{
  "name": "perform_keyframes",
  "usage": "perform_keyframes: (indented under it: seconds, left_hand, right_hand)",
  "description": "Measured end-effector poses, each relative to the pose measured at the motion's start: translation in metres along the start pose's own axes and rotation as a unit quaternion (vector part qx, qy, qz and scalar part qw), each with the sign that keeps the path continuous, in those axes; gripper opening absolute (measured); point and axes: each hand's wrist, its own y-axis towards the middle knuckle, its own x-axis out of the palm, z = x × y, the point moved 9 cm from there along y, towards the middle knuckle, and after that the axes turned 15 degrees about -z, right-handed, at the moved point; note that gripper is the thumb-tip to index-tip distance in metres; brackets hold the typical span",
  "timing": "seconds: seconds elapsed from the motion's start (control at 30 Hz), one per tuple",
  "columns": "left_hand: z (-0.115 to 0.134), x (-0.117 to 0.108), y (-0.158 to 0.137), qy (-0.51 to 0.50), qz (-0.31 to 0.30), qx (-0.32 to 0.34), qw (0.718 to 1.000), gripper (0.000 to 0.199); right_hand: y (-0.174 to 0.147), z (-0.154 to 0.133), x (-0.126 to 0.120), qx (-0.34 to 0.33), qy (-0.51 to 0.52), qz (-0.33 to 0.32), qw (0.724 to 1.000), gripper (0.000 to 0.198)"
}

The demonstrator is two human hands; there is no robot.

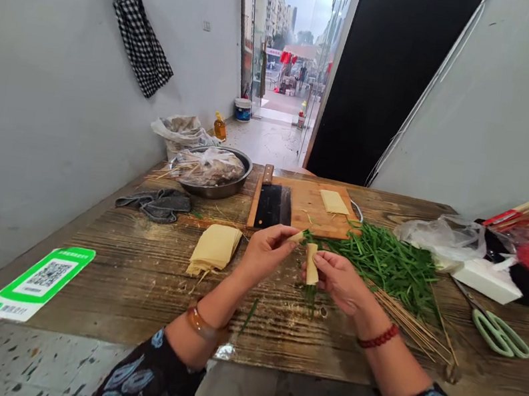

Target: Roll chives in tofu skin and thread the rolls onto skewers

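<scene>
My left hand (266, 250) is closed on a small tofu-skin roll (296, 236) with bits of green at its end. Close beside it, my right hand (338, 279) pinches another tofu-skin roll (311, 265), held nearly upright, with green chives poking out below. A stack of square tofu sheets (214, 249) lies left of my left hand. Beyond my right hand spreads a heap of cut chives (388, 263), with thin bamboo skewers (409, 322) along its near side. The fingertips of both hands are partly hidden.
A wooden cutting board (303, 208) carries a cleaver (270, 206) and a few tofu sheets (334, 202). Left of it are a metal bowl (240, 177) with bagged food and a grey cloth (157, 203). Green-handled scissors (500, 335) and a white tissue pack (489, 279) lie right.
</scene>
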Motion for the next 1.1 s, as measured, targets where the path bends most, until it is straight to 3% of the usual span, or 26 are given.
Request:
perform_keyframes:
  seconds: [0.1, 0.23, 0.5, 0.7, 0.83, 1.1]
  left_hand:
    - [0.013, 0.012, 0.0, 0.106, -0.037, 0.034, 0.993, 0.018]
    - [0.021, 0.03, -0.001, 0.186, -0.094, 0.076, 0.975, 0.018]
    - [0.012, 0.051, -0.007, 0.277, -0.145, 0.094, 0.945, 0.024]
    - [0.01, 0.052, -0.007, 0.29, -0.133, 0.105, 0.942, 0.025]
    - [0.005, 0.045, -0.004, 0.29, -0.108, 0.087, 0.947, 0.025]
    - [-0.004, 0.035, 0.001, 0.284, -0.062, 0.048, 0.956, 0.027]
  right_hand:
    - [0.001, 0.014, 0.01, 0.068, -0.042, -0.059, 0.995, 0.035]
    - [0.007, 0.018, 0.021, 0.083, -0.031, -0.111, 0.99, 0.033]
    - [0.01, 0.024, 0.009, 0.087, 0.021, -0.09, 0.992, 0.029]
    - [0.011, 0.024, 0.005, 0.09, 0.031, -0.08, 0.992, 0.025]
    - [0.007, 0.026, -0.004, 0.095, 0.06, -0.033, 0.993, 0.024]
    - [0.0, 0.017, -0.004, 0.024, 0.055, -0.005, 0.998, 0.023]
